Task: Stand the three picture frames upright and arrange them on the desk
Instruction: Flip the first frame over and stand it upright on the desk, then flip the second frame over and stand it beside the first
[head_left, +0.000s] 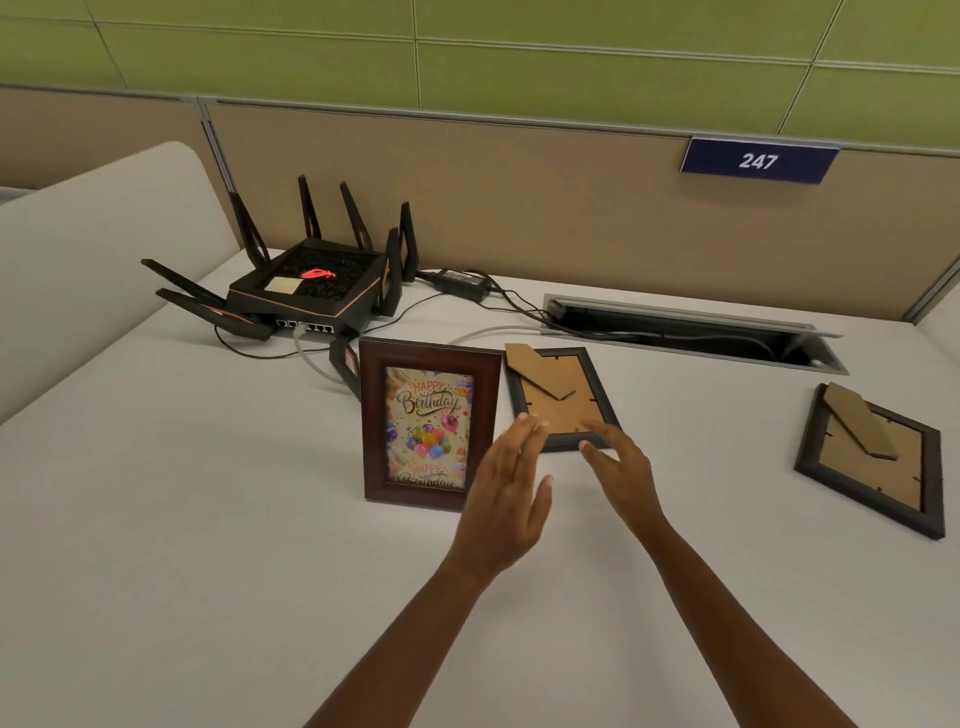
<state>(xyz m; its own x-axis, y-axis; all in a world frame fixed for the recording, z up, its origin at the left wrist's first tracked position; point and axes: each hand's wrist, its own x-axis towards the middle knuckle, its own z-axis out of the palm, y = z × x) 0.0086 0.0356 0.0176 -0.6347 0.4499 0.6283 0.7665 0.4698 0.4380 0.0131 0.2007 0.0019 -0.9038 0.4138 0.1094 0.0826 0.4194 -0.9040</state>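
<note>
One brown frame (427, 423) is stood upright on the worktop (182, 519); two dark frames (561, 397) (872, 460) are laid face down to its right. The left hand (506, 499) and right hand (621, 470) are held open, empty, near the middle frame's lower edge.

The left hand (506, 499) covers the bottom right corner of the brown frame (428, 423), both hands hide the near edge of the middle frame (561, 397), and both face-down frames keep their pictures out of sight against the desk (208, 519).
</note>
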